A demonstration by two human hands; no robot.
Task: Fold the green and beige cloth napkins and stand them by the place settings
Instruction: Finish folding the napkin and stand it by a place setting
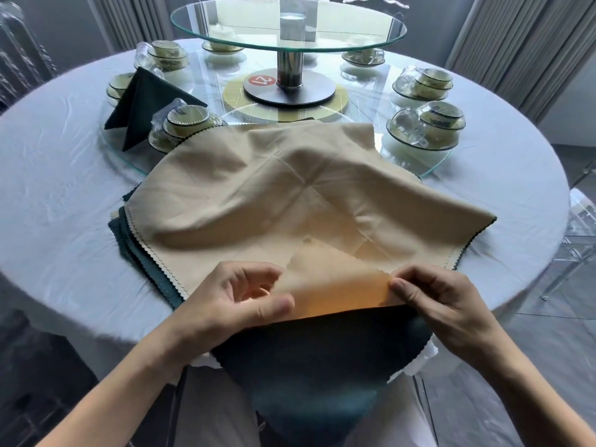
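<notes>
A beige napkin (258,185) lies spread and rumpled on top of a stack of green and beige napkins (135,250) at the table's near edge. My left hand (238,298) and my right hand (432,295) each pinch its near edge and lift it up off the stack. Beneath it a dark green napkin (309,350) shows, hanging over the table edge toward me. One folded green napkin (142,104) stands like a tent at the back left beside a place setting (183,124).
A white-clothed round table (64,195) carries a glass ring (129,162) with several wrapped bowl-and-cup sets, such as one at the right (429,127). A raised glass turntable (287,27) on a metal post stands in the middle. A clear chair (577,240) is at the right.
</notes>
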